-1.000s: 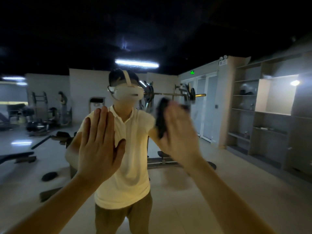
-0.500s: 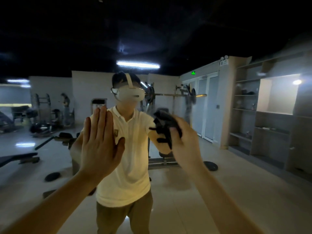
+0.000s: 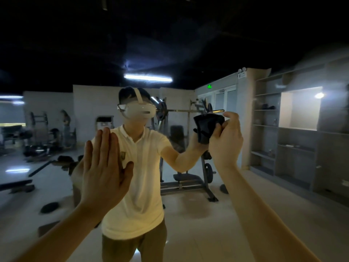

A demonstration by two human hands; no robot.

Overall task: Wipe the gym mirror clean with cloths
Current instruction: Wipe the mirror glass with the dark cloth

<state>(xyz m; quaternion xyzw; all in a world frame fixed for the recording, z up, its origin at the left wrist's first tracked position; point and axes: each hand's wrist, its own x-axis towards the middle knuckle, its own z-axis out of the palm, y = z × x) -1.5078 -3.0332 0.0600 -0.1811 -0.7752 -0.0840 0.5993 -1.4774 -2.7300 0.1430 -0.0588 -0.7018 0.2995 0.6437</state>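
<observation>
Since the mirror (image 3: 245, 214) takes up the whole view, everything beyond the two arms is reflection: a dim gym under a dark ceiling. Largest in the glass is the reflected person (image 3: 139, 176), standing at the centre in a pale polo shirt and khaki trousers, with a white headset (image 3: 140, 111) strapped on. Behind that figure, on the side of its cloth-bearing arm, stands a weight rack (image 3: 190, 178) with a loaded bar across its top and a bench under it. Farther out on the same side, grey shelves (image 3: 283, 148) run along the wall. Above the figure's head a strip light (image 3: 148, 77) glows on the ceiling. More gym gear sits behind the figure on the other side, too dim to name.

The left hand (image 3: 103, 167) lies flat on the glass over the figure's chest and shoulder, fingers straight and close together, thumb spread, holding nothing. The right hand (image 3: 225, 140) is raised at the height of the figure's shoulder, out past its outstretched arm, with fingers and thumb curled round a dark cloth (image 3: 206, 127). The cloth is bunched, sitting against the glass between this hand and its mirrored twin, level with the figure's chin.
</observation>
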